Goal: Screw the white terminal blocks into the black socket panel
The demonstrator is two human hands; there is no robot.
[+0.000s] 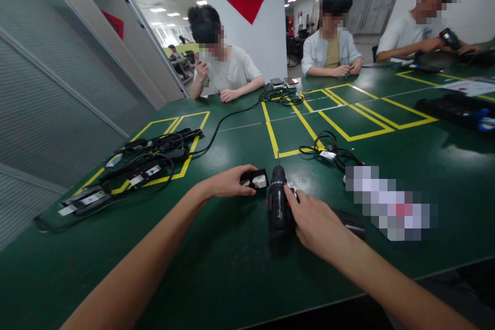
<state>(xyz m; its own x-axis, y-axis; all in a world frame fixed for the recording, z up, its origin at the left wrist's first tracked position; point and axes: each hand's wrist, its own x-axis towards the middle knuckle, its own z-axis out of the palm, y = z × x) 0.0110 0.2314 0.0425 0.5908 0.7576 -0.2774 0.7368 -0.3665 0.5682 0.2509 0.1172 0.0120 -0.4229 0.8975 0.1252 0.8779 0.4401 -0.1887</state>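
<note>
My right hand [315,219] is closed round the handle of a black cordless drill [279,206], which lies on its side on the green table. A thin bit in its chuck points away from me. Just left of the drill, my left hand [234,181] grips a small black box [260,180] with white parts showing inside, thumb on the near side and fingers on the far side. The drill's dark battery end [350,223] sticks out beyond my right hand. Between box and chuck there is a narrow gap.
Black power adapters and cables [154,160] lie at left, within yellow tape. A coiled cable [328,152] and a blurred white packet [386,203] are at right. Across the green table [232,247] sit three people; one handles a dark tool [450,40]. A black case [456,111] stands far right.
</note>
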